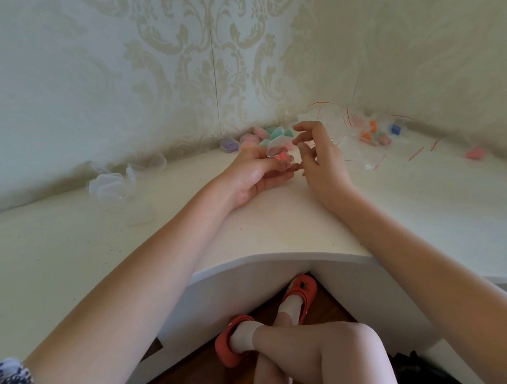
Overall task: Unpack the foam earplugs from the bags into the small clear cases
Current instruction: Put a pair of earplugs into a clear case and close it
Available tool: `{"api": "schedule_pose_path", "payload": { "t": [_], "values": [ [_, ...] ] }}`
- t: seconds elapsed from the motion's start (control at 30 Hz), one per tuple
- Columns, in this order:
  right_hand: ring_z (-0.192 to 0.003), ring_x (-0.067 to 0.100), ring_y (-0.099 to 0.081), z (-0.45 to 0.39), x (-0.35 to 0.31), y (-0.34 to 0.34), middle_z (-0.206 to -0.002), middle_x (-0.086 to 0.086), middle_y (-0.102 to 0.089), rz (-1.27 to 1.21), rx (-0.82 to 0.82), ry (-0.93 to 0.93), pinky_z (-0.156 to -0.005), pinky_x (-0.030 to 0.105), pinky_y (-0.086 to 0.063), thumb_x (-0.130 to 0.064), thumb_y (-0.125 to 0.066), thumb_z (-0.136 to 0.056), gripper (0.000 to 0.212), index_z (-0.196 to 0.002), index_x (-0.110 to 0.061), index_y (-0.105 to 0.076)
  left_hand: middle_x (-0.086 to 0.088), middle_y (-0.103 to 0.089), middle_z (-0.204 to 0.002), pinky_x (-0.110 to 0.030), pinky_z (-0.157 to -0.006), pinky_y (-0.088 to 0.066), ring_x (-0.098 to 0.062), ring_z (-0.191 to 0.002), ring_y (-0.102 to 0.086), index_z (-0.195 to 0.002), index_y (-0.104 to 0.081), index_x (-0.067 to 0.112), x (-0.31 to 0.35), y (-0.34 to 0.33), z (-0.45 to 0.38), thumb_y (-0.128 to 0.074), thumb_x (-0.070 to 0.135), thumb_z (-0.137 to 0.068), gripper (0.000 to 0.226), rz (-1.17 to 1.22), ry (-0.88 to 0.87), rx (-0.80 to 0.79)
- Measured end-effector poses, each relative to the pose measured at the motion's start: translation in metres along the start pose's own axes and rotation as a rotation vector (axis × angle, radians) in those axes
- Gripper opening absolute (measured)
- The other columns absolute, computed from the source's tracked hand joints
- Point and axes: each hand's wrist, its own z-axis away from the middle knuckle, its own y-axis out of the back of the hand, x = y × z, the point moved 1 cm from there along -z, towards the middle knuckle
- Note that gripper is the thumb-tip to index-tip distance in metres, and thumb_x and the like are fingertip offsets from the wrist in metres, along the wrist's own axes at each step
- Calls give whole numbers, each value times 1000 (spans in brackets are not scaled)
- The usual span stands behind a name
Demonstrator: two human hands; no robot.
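Crossed legs in orange clogs point(300, 293) sit beneath the white desk point(263, 229). Above the desk's middle, the left hand point(254, 174) pinches an open clear case point(279, 151) holding pink earplugs point(283, 159); the right hand's point(318, 158) fingers spread beside it.

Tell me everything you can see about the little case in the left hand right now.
The small clear case looks like thin see-through plastic, its lid raised open toward the wall. Pink-red foam earplugs sit inside. The left hand grips it by thumb and fingers just above the white desk, and the right hand's fingertips hover beside it; contact is unclear.
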Motion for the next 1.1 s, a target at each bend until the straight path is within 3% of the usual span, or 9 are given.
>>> {"api": "schedule_pose_path", "payload": {
  "t": [0.07,0.17,0.33,0.43,0.63,0.77,0.93,1.03,1.1],
  "values": [
    [-90,14,-52,0,0,-1,-113,-4,-53,47,-55,22,-73,11,-41,14,-35,-81,59,-132,-14,-47,-13,-59,-105,-29,-88,-55,-15,-90,-67,-116,-57,-1,1,0,0,-57,-3,-89,27,12,3,-43],
    [-96,12,-47,-1,3,-3,-117,-8,-54,106,-152,45,-71,4,-33,17,-36,-66,79,-132,-23,-50,-7,-57,-93,-32,-94,-52,-12,-82,-67,-104,-59,11,4,1,2,-52,-10,-89,26,83,5,-106],
    [-98,9,-47,-2,9,-3,-116,2,-60,158,-154,51,-69,-1,-31,10,-44,-71,63,-119,-27,-59,-12,-56,-87,-38,-97,-50,-19,-82,-64,-93,-64,10,8,6,5,-43,-14,-79,35,266,75,-134],
    [-101,11,-50,0,9,-4,-111,-2,-62,176,-153,66,-68,3,-30,1,-50,-77,47,-113,-28,-59,-14,-63,-88,-41,-95,-49,-25,-80,-69,-92,-63,7,11,8,8,-39,4,-84,25,330,102,-97],
    [-99,12,-52,4,7,-2,-102,-4,-63,166,-161,125,-69,9,-33,-23,-65,-79,27,-104,-20,-55,-7,-68,-77,-29,-77,-53,-21,-85,-68,-109,-59,0,13,7,10,-36,32,-93,42,269,196,-122],
    [-91,13,-54,1,6,1,-92,-3,-64,126,-135,104,-67,19,-35,-21,-66,-85,14,-95,-18,-57,-5,-68,-82,-36,-91,-51,-20,-79,-68,-124,-55,1,13,2,11,-49,37,-93,48,83,163,-81],
    [-84,11,-50,1,3,5,-80,-7,-60,141,-98,96,-67,27,-35,-13,-68,-79,16,-83,-21,-55,-8,-70,-97,-33,-72,-58,-23,-80,-71,-135,-28,21,6,-1,2,-73,26,-79,72,19,57,8],
    [-87,12,-53,2,5,4,-89,-3,-65,132,-88,85,-68,26,-39,-18,-69,-81,13,-90,-16,-60,-4,-70,-93,-30,-73,-57,-17,-81,-70,-133,-35,16,5,1,2,-67,20,-87,56,31,34,15],
    [-95,11,-54,1,8,1,-110,-4,-64,147,-111,72,-76,26,-41,-18,-68,-84,31,-113,-16,-58,-1,-69,-95,-27,-81,-56,-14,-90,-67,-121,-53,13,3,3,1,-68,17,-87,38,-29,-28,78]
  ]
}}
